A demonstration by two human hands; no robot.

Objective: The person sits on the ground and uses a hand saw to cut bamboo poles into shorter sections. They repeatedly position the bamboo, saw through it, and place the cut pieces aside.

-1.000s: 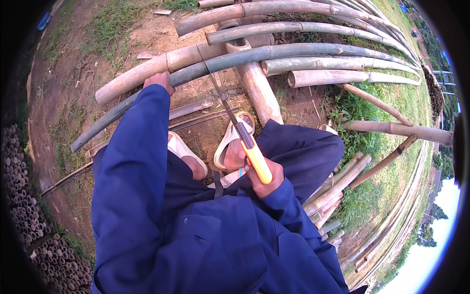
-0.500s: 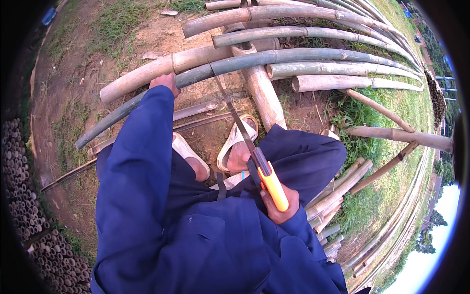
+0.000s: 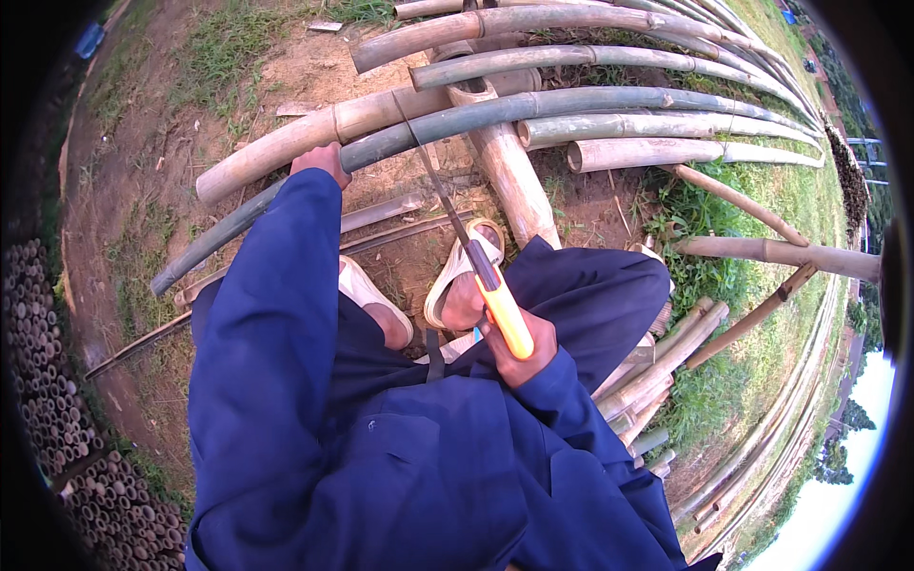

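Saw handle (image 3: 510,322) yellow-orange; bamboo pole (image 3: 476,116) grey-green; sleeves (image 3: 267,295) dark blue; sandals (image 3: 358,285) cream.

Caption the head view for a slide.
Right hand on a yellow-handled saw, its blade across a grey-green bamboo pole that the left hand holds.

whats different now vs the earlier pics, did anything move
The right hand drew the saw back toward the body, then pushed it forward again, ending about where it began. Nothing was taken hold of or let go. The left hand stays on the dark pole, with the blade across it.
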